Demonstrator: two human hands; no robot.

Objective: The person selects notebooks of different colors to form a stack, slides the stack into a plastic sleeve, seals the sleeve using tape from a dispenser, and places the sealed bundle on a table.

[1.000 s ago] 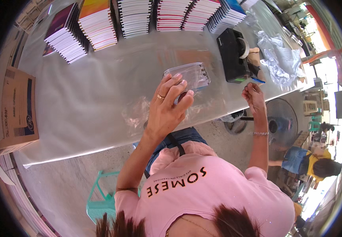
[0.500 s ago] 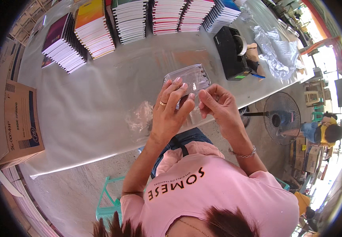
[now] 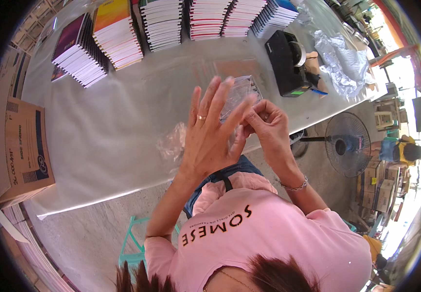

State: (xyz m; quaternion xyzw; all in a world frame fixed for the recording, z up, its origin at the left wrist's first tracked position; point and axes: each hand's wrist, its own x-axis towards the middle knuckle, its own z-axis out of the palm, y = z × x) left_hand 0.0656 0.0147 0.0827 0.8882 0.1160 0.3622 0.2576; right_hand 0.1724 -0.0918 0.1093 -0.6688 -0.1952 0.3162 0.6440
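Clear-wrapped packet (image 3: 242, 89): on the counter (image 3: 113, 131), just beyond the hands, partly under the left one; long axis hidden.
Left hand (image 3: 215, 127): nearer the packet, fingers spread wide over its left side.
Right hand (image 3: 271, 125): thumb and forefinger bunched narrow beside the left fingers; cannot tell whether they pinch anything.
Counter: pale, glossy; tape dispenser (image 3: 279, 61) right, notebook stacks (image 3: 161, 29) along the far side.
Room: fan (image 3: 340, 146) right, cardboard box (image 3: 28, 160) left.

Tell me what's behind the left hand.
Beyond the left hand, part of a clear plastic item shows on the table; whatever lies directly behind the hand is covered and cannot be seen.
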